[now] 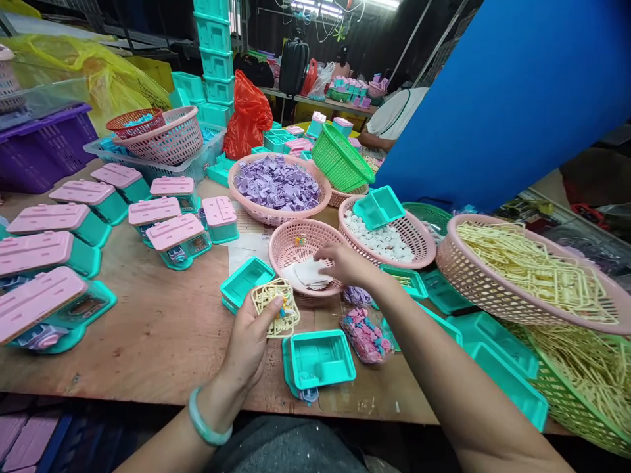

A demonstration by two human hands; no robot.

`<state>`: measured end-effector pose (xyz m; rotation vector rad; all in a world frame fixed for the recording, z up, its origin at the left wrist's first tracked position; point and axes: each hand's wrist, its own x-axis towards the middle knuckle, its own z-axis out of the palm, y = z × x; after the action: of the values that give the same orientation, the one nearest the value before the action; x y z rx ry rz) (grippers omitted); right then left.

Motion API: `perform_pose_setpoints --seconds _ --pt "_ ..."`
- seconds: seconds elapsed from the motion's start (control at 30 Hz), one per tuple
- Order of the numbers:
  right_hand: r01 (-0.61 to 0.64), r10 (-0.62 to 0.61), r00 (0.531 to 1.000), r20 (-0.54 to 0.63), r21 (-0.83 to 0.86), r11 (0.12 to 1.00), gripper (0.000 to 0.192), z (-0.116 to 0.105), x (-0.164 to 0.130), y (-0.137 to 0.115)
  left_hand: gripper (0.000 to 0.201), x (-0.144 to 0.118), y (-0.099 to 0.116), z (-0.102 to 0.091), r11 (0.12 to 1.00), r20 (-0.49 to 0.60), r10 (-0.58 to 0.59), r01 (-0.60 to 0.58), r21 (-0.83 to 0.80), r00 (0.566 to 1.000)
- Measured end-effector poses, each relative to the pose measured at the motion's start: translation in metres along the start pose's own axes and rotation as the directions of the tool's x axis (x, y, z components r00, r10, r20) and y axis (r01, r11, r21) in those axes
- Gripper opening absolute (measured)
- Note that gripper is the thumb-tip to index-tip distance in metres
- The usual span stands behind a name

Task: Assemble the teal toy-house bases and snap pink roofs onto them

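Ok so on the table (187, 328), lidded boxes (175, 233) are all over on the left. The card basket (320, 236) is mid-table, right hand (345, 263) over it, left hand (254, 328) with a frame (266, 302) just in front. One open box (244, 286) sits left of that basket, a second box (320, 358) nearer the front edge, parts bag (367, 335) to its right. Tile basket (276, 214) behind, frame basket (493, 292) way over right.

Smooth plastic lattice (265, 297), wooden tabletop (162, 335)
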<state>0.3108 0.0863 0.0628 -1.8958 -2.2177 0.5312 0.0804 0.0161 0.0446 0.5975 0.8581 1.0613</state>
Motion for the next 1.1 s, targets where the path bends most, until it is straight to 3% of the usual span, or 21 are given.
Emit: perform_pose_setpoints --seconds 0.1,0.23,0.43,0.5,0.57,0.7,0.87,1.1 --pt "0.055 -0.045 0.989 0.143 -0.068 0.996 0.037 0.011 0.017 0.009 0.051 -0.003 0.003 -0.003 1.0 -0.022 -0.006 0.006 0.008 1.0" --pt "0.071 -0.042 0.977 0.208 -0.136 0.988 0.004 0.029 0.023 0.008 0.052 -0.003 0.003 -0.007 1.0 -0.045 -0.008 0.008 0.002 0.999" --pt "0.111 -0.079 0.973 0.218 -0.137 0.984 0.026 0.027 0.022 0.008 0.055 -0.001 0.001 -0.005 0.999 -0.023 -0.049 0.049 -0.005 0.999" --pt "0.109 -0.08 0.974 0.213 -0.127 0.986 0.022 0.026 0.025 0.007 0.054 -0.001 0.001 -0.004 0.999 -0.019 -0.05 0.049 -0.01 0.999" --pt "0.076 -0.054 0.982 0.178 -0.121 0.99 0.01 0.028 0.028 0.007 0.052 -0.001 0.001 -0.004 0.999 -0.021 -0.046 0.046 -0.01 0.999" --pt "0.003 -0.001 0.999 0.048 -0.043 0.999 0.017 0.032 0.031 0.011 0.052 -0.001 -0.001 -0.007 0.999 -0.015 -0.047 0.047 0.001 0.999" --pt "-0.018 0.037 0.995 -0.088 0.209 0.978 0.029 0.022 0.022 0.019 0.049 -0.001 0.001 -0.006 0.999 -0.014 -0.034 0.033 -0.011 0.999" --pt "-0.038 0.217 0.925 -0.311 0.494 0.869 0.044 0.012 0.001 0.022 0.05 -0.003 0.001 -0.001 0.997 0.002 -0.034 0.035 -0.067 0.999"
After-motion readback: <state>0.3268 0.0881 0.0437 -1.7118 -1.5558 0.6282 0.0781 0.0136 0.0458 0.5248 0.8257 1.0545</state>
